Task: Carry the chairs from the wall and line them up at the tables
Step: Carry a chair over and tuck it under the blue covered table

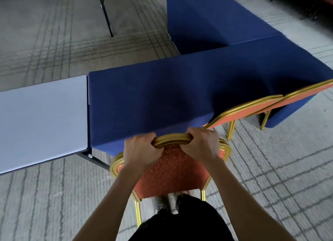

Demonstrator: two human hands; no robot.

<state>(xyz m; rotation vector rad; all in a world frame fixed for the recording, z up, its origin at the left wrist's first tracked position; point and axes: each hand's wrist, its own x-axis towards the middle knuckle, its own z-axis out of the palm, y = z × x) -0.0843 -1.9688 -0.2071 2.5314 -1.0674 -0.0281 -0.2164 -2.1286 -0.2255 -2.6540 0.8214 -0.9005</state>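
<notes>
- Held chair (171,174), lower centre of frame: orange padded back, gold frame, top rail just at the near edge of the blue-draped table (162,100).
- Left hand (142,151): fingers curled round the top rail, left of its middle.
- Right hand (201,144): fingers curled round the same rail, right of its middle.
- Nearer matching chair (239,114) and farther matching chair (302,96), right of frame, along the same table edge.
- Bare grey table (41,118), left of frame, beside the draped one.
</notes>
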